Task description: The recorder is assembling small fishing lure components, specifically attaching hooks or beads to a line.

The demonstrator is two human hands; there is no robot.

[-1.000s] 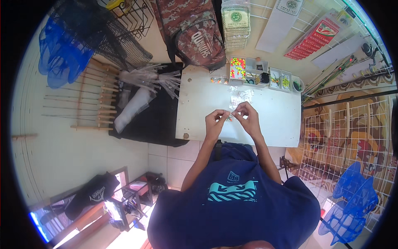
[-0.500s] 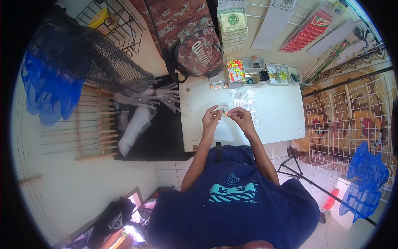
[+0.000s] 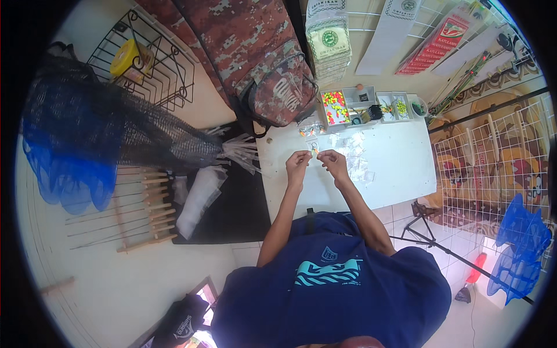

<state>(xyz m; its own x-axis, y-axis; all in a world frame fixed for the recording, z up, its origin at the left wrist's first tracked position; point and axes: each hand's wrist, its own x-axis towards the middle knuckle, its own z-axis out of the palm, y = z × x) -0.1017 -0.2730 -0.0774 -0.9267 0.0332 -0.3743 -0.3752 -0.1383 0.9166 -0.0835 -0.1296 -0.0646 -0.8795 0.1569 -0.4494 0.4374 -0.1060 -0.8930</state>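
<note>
Both hands raised just above the worktop (image 3: 400, 168), fingertips nearly meeting. Left hand (image 3: 298, 161) pinched shut, right hand (image 3: 335, 160) pinched shut too, each grip closed on something too fine to make out, likely a thin line. Between the two grips, a small orange-yellow float (image 3: 315, 151), hanging just under a little loop, nearer the right fingertips than the left, though only by a shade. Long axis of that float roughly upright in the picture, pointing away from the body; the stretch between the hands lying crosswise, left to right. Float clear of the worktop or resting on it: cannot tell. Just beyond the right hand, a scatter of small clear bags (image 3: 354, 156) flat on the white surface, touching one another. Farther out, along the far edge, a row of compartment boxes (image 3: 360, 104) with bright bits in orange, yellow and green. Left of those, a camouflage bag (image 3: 261, 64) lying partly over the worktop's corner. Well apart to the left, a dark net (image 3: 116, 133) and a bundle of wooden sticks (image 3: 139, 203) on the floor.
</note>
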